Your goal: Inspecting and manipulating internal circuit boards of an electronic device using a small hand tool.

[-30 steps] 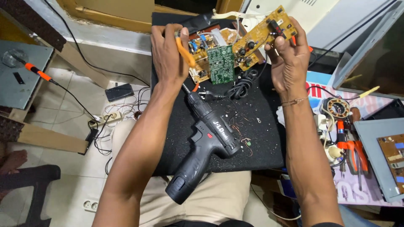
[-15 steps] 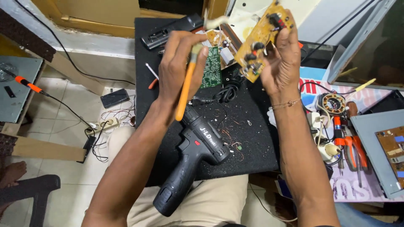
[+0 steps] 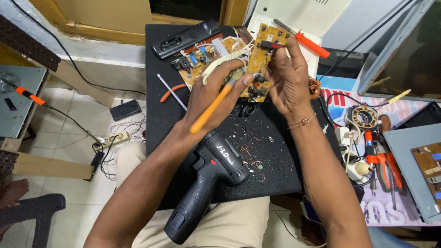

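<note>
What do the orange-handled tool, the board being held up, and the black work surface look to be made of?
Orange-handled tool in the left hand: smooth, slightly glossy handle, probably plastic.
Circuit board in the right hand: matte tan laminate, likely phenolic, studded with components.
Black mat: dull, finely pebbled, seemingly foam or rubber.

An improvised electronics repair bench, seemingly set up in a home. The hands worked over a black foam mat (image 3: 275,156) resting on the person's lap and strewn with wire clippings. A cordless drill (image 3: 206,183) lay just below the hands; a circuit board (image 3: 202,59) and a remote control (image 3: 186,39) lay above them. To the right of the hands were pliers (image 3: 383,167), a copper-wound coil (image 3: 362,117) and opened device casings (image 3: 413,170). To the left, a power strip (image 3: 115,138) sat on a tiled floor (image 3: 78,193).
</note>
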